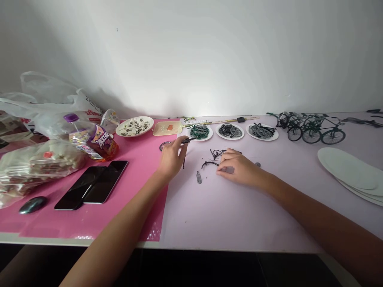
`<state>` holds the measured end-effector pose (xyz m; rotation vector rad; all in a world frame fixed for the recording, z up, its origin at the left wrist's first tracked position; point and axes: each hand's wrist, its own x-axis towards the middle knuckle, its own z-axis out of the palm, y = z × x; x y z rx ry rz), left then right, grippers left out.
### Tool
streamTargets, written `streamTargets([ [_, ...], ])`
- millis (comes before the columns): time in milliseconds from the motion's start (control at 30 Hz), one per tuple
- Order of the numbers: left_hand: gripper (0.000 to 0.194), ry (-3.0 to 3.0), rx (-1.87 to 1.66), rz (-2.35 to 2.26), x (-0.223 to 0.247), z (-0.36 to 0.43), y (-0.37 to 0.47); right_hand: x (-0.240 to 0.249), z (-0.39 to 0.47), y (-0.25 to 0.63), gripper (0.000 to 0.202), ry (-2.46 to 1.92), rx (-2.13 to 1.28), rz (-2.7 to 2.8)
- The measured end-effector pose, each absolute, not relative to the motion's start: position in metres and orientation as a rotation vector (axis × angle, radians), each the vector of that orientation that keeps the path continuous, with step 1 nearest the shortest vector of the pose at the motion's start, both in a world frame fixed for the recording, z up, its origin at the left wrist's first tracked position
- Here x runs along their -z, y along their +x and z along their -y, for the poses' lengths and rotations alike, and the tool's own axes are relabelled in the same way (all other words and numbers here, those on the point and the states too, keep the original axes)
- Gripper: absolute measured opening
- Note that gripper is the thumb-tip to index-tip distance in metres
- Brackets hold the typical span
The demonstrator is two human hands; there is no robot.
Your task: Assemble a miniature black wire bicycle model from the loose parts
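Small dark bicycle models stand whole on my right, with plenty of loose plastic parts left on three white plates! Between my hands, a flat grey oblong piece sits apart from a curved black part, so these look barely begun. My left hand pinches a slim black piece; my right hand half-curls beside the curved part, its grip hidden, so I can't tell

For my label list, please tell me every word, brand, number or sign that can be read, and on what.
Bottle: seemingly "冰红茶", in large slanted characters; smaller print unreadable.
Bag: red characters, too blurred to read.
Strip: printed marks, too small to read.
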<state>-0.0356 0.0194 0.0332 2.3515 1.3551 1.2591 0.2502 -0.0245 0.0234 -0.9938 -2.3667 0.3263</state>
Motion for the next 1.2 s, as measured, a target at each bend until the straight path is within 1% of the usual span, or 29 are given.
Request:
streamTargets([
  [200,0.027,2.598,-1.332,-1.384,-0.023,-0.016,-0.026,-0.025,0.021,0.252,0.023,-0.982,-0.408,2.380],
  [267,0.027,2.638,-1.294,-1.398,-0.022,-0.015,-0.025,-0.025,0.021,0.252,0.025,-0.982,-0.416,2.397],
  [400,0.024,2.641,-1.183,-1.419,-0.022,-0.012,-0.024,-0.022,0.022,0.250,0.024,-0.969,-0.386,2.394],
  [533,0.021,2.594,-1.192,-1.388,-0.026,-0.009,-0.021,-0.017,0.019,0.248,0.027,-0.961,-0.303,2.439],
  [667,0.019,2.526,-1.252,-1.342,-0.027,-0.004,-0.016,-0.016,0.019,0.244,0.026,-0.980,-0.337,2.437],
  [800,0.017,2.406,-1.281,-1.418,-0.028,0.006,-0.007,-0.013,0.024,0.238,0.021,-0.962,-0.441,2.323],
  [933,0.015,2.235,-1.183,-1.434,-0.031,0.017,0.003,-0.005,0.027,0.233,0.017,-0.887,-0.464,2.178],
  [1067,0.010,2.047,-1.080,-1.307,-0.033,0.026,0.010,-0.004,0.027,0.229,0.016,-0.846,-0.423,2.074],
  [1200,0.009,1.894,-1.025,-1.217,-0.036,0.034,0.015,-0.006,0.028,0.227,0.017,-0.888,-0.455,1.964],
])
